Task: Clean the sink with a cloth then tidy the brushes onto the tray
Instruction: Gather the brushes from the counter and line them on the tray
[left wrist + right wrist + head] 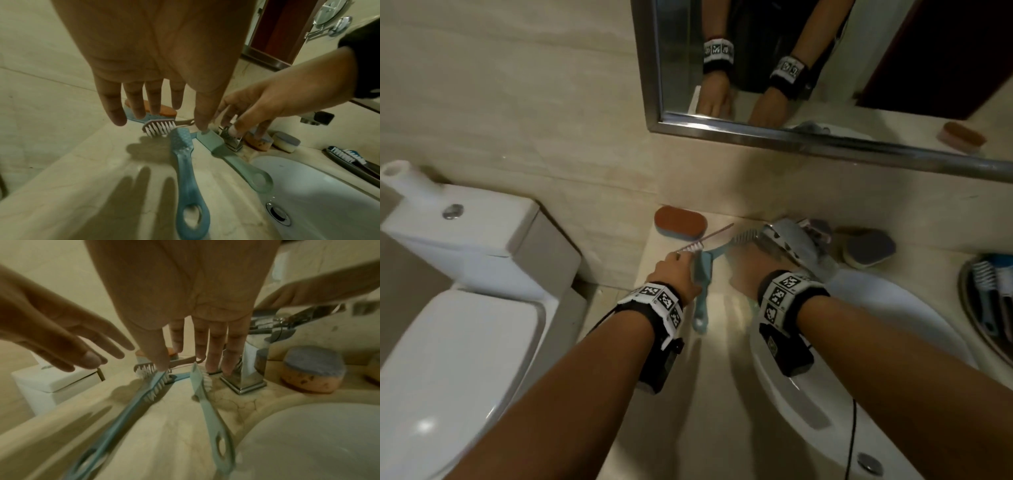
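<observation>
Three brushes lie crossed on the beige counter left of the white sink (893, 329). A blue brush (183, 164) points its handle at me. A teal brush (236, 159) lies beside the tap, and a pink-backed brush with white bristles (158, 127) lies behind them. My left hand (164, 116) hovers just over the brush heads with straight fingers and holds nothing. My right hand (189, 366) reaches down with straight fingers. Its thumb sits by the blue brush head (158, 382) and its fingers stand behind the teal brush (205, 395). The metal tray (964, 294) at the far right holds other brushes.
The chrome tap (798, 250) stands right behind my right hand. An orange and blue sponge (679, 222) sits at the back left, and more sponges (868, 248) sit right of the tap. A toilet (465, 291) is to the left, and a mirror (825, 68) hangs above.
</observation>
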Tool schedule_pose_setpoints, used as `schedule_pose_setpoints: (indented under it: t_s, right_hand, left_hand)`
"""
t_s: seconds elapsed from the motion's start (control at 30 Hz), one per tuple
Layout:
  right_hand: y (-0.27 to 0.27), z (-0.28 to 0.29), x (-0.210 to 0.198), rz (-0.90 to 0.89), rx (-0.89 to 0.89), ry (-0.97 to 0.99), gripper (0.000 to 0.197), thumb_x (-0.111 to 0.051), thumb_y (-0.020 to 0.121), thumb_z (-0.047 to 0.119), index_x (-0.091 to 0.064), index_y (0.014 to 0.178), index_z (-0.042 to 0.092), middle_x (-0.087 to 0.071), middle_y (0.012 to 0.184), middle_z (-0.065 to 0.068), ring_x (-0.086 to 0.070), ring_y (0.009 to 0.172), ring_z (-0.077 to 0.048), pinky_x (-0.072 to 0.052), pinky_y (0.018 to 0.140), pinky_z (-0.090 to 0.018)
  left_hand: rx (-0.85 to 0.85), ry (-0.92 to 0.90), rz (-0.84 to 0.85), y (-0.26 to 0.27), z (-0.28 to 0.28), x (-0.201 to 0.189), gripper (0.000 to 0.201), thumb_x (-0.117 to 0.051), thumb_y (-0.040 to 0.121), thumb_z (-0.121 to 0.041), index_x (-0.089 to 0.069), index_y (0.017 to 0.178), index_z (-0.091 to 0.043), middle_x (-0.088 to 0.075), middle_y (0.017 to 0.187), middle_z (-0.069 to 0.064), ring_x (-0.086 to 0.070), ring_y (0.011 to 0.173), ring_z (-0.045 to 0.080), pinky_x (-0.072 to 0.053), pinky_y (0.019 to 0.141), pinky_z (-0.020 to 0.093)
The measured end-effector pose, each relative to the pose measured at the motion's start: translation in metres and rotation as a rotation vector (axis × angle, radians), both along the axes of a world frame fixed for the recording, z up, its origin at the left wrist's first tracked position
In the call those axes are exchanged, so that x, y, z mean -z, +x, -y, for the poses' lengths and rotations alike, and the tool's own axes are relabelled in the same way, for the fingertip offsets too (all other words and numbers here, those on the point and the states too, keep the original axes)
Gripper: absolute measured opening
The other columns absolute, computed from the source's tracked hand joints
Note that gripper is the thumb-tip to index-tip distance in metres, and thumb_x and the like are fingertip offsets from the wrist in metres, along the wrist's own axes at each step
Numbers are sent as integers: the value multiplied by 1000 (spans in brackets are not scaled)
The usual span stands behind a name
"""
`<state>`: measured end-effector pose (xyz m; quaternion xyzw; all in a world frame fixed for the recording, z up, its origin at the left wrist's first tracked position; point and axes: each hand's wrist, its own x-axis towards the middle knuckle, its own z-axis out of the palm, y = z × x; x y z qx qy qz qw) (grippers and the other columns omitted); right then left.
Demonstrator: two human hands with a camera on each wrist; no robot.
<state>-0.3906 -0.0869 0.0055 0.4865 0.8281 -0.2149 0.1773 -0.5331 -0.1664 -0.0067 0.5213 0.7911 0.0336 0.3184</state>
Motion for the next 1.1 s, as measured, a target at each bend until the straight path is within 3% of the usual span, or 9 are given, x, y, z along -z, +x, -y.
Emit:
schedule_pose_setpoints:
  t_s: [0.1,0.2,0.43,0.53,0.67,0.8,0.93,1.1]
  right_hand:
    - [-4,-8,14,-21,39,22,58,-52,88,23,-28,140,19,-32,141,-14,-45,122,-34,-42,97,-42]
    - [-5,-14,29,-51,83,26,59,-54,87,22,-28,140,20,-33,142,-14,-43,125,-34,-41,102,-42]
    - [-6,-27,54,-97,135,5,53,-55,88,19,-33,136,19,-39,140,-13,-43,127,-34,-40,105,-45]
    - [-10,-25,57,-76,154,-10,44,-56,87,16,-41,129,15,-42,136,-11,-43,126,-33,-39,106,-45]
    - [-15,-28,66,-84,154,-33,37,-53,81,16,-48,117,12,-52,122,-14,-53,112,-34,-44,93,-39]
    - [-10,-16,39,-139,166,-48,33,-59,81,11,-47,111,12,-49,117,-12,-52,106,-30,-38,82,-28]
    - [-6,-1,6,-178,150,-140,32,-59,81,11,-38,105,15,-53,108,-15,-56,97,-31,-46,80,-33]
    - [-8,16,-39,-235,160,-81,40,-57,86,20,-36,118,12,-58,97,-13,-58,88,-30,-44,71,-32]
  left_hand:
    - [-5,40,36,2,-17,12,71,-61,85,-34,-25,146,-27,-39,137,15,-46,121,37,-42,101,44]
    - [-55,71,60,7,-30,24,70,-61,86,-35,-24,145,-28,-39,136,15,-48,120,36,-44,101,44]
    - [-96,39,88,17,-38,47,71,-64,84,-32,-27,144,-27,-23,146,8,-45,124,30,-42,104,40]
    - [-114,25,120,17,-36,49,70,-64,84,-28,-28,144,-25,-26,147,9,-46,124,31,-40,105,37]
    - [-109,71,145,13,-30,40,65,-64,84,-25,-34,141,-20,-36,140,12,-46,124,30,-38,104,32]
    - [-123,129,164,5,-18,16,58,-62,84,-19,-39,137,-17,-44,132,16,-47,119,31,-36,99,29]
    - [-97,132,118,-1,-2,-10,54,-59,86,-15,-40,137,-14,-48,124,18,-49,114,33,-38,95,32]
    - [-27,175,106,-5,17,-38,50,-52,91,-14,-39,140,-16,-56,122,22,-52,113,36,-40,91,35]
